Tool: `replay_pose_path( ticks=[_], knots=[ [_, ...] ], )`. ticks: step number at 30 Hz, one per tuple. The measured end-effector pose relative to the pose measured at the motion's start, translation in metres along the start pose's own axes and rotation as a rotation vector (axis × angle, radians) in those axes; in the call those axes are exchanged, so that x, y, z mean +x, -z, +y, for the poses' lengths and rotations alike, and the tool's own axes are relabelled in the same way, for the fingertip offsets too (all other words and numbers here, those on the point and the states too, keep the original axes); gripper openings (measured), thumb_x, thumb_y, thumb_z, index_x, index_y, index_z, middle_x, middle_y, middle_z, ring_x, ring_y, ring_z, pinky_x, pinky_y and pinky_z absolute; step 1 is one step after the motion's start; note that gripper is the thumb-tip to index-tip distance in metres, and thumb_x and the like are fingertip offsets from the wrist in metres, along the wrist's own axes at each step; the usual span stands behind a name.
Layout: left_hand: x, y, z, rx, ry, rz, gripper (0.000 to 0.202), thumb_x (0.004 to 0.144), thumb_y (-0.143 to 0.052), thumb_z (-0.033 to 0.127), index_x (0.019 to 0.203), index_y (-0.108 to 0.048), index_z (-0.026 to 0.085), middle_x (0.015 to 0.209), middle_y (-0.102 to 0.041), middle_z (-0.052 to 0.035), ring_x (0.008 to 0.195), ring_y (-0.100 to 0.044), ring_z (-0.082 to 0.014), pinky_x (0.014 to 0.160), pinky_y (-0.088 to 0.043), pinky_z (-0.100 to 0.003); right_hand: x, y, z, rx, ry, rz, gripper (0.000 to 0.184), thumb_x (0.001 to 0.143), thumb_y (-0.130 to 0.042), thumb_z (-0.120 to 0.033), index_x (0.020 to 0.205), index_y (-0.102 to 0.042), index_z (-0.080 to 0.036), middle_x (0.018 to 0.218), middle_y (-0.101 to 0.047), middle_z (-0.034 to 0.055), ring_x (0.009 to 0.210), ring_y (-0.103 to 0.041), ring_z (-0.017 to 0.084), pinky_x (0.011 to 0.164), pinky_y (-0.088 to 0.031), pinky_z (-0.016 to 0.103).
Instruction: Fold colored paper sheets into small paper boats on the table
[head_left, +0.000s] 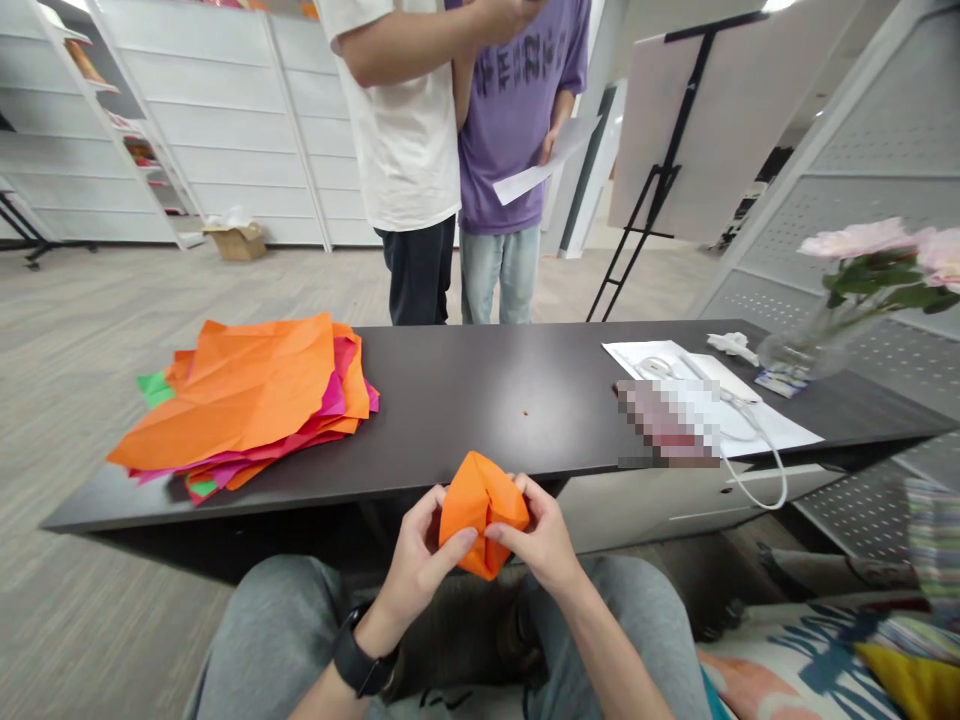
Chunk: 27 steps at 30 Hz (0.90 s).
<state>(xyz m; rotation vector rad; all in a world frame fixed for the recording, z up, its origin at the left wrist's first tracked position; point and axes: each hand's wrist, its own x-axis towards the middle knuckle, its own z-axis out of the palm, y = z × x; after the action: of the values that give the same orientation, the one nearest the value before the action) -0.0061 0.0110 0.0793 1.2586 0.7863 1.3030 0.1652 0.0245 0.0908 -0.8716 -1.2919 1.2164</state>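
Note:
Between my two hands is a folded orange paper piece (480,500), puffed into a rounded, box-like shape with a slit down its middle. My left hand (429,545) grips its left side, thumb pressed on the front. On the other side my right hand (546,535) pinches it, thumb near the slit and fingers behind. The paper is held just off the table's front edge, above my lap. To the left on the table lies a stack of creased paper sheets (240,385), mostly orange, with pink, red and green edges showing.
The dark table (465,390) spans the front. At its right are white paper (780,425), a white cable (776,480), a blurred-out object (667,420) and a flower vase (806,345). Two people (405,130) stand beyond, near an easel (675,150). A cardboard box (236,241) sits on the floor.

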Motion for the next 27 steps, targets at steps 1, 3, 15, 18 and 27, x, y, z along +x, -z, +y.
replay_pose_path(
  ticks=[1, 3, 15, 18, 27],
  knots=[
    [-0.001, 0.001, 0.0, -0.027, -0.016, -0.01, 0.026, 0.082, -0.073, 0.036, 0.083, -0.053, 0.018, 0.076, -0.052, 0.0025, 0.069, -0.045, -0.0117, 0.063, -0.038, -0.021, 0.0, 0.0, -0.001, 0.01, 0.005, -0.01, 0.049, 0.065, -0.085, -0.05, 0.069, -0.045, -0.022, 0.074, -0.052, -0.0021, 0.07, -0.046, 0.015, 0.065, -0.041, 0.025],
    [-0.003, 0.003, 0.002, -0.079, -0.02, -0.055, 0.026, 0.081, -0.074, 0.035, 0.085, -0.054, 0.018, 0.077, -0.052, 0.0022, 0.07, -0.045, -0.0115, 0.064, -0.039, -0.021, 0.0, 0.002, -0.003, 0.052, -0.013, -0.055, 0.053, 0.064, -0.083, -0.059, 0.066, -0.045, -0.022, 0.071, -0.05, -0.002, 0.067, -0.045, 0.015, 0.062, -0.039, 0.025],
    [0.008, 0.001, 0.007, -0.192, 0.227, -0.028, 0.031, 0.079, -0.077, 0.041, 0.089, -0.064, 0.016, 0.08, -0.057, 0.0002, 0.072, -0.052, -0.0116, 0.067, -0.043, -0.02, 0.0, 0.006, -0.005, -0.003, -0.132, -0.1, 0.045, 0.073, -0.08, -0.049, 0.069, -0.045, -0.021, 0.068, -0.045, -0.0044, 0.063, -0.038, 0.012, 0.058, -0.034, 0.023],
    [0.004, 0.003, 0.01, -0.274, 0.31, -0.055, 0.039, 0.072, -0.08, 0.043, 0.098, -0.071, 0.015, 0.085, -0.066, -0.0037, 0.075, -0.059, -0.0154, 0.07, -0.048, -0.024, 0.001, 0.006, -0.006, 0.019, -0.168, -0.103, 0.053, 0.071, -0.078, -0.056, 0.065, -0.038, -0.022, 0.065, -0.04, -0.0054, 0.06, -0.034, 0.011, 0.055, -0.032, 0.023],
    [0.004, 0.003, 0.006, -0.398, 0.319, -0.047, 0.041, 0.069, -0.075, 0.042, 0.1, -0.077, 0.016, 0.091, -0.074, -0.01, 0.082, -0.067, -0.0262, 0.079, -0.054, -0.041, 0.002, 0.005, -0.011, 0.072, -0.122, -0.064, 0.049, 0.08, -0.072, -0.056, 0.118, -0.062, -0.026, 0.094, -0.065, 0.0039, 0.086, -0.061, 0.019, 0.08, -0.05, 0.03]
  ],
)
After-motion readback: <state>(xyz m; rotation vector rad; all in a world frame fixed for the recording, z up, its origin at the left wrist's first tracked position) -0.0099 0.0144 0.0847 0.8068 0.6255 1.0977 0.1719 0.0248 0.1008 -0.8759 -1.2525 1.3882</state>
